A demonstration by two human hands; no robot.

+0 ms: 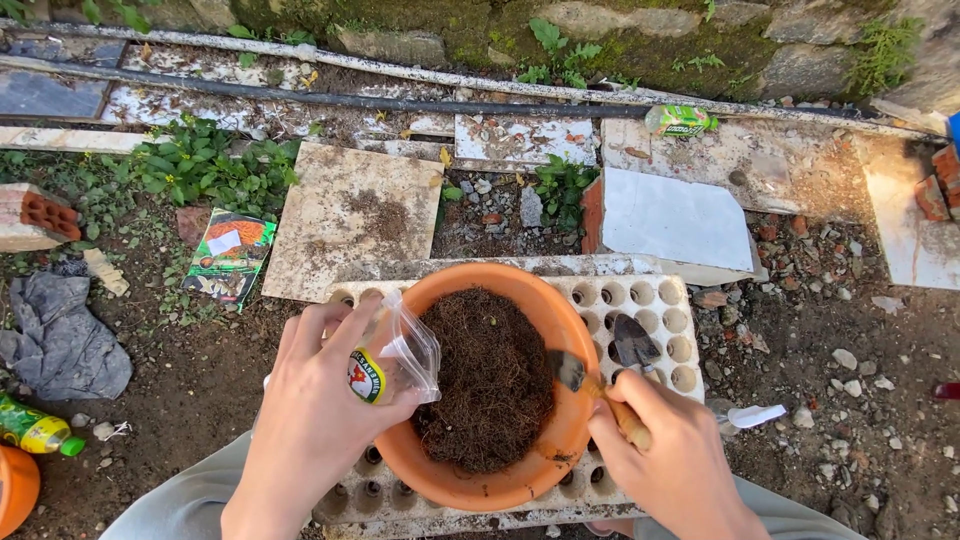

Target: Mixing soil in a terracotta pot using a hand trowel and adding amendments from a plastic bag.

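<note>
I see left hand [320, 400] pinching a clear zip bag [400, 352] tilted at the orange pot's [530, 480] 9 o'clock rim, right hand [675, 450] fisted on a trowel [572, 372] at 3; contents, probably seeds, could spill outside the coir [490, 380].

A backyard garden: bare soil [215, 370], weeds [200, 165], mossy stone wall [640, 45].

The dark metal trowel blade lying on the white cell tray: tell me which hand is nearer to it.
Right. The right hand sits just below the dark metal trowel blade, gripping a wooden-handled tool. The left hand is across the orange bowl, holding a plastic packet.
</note>
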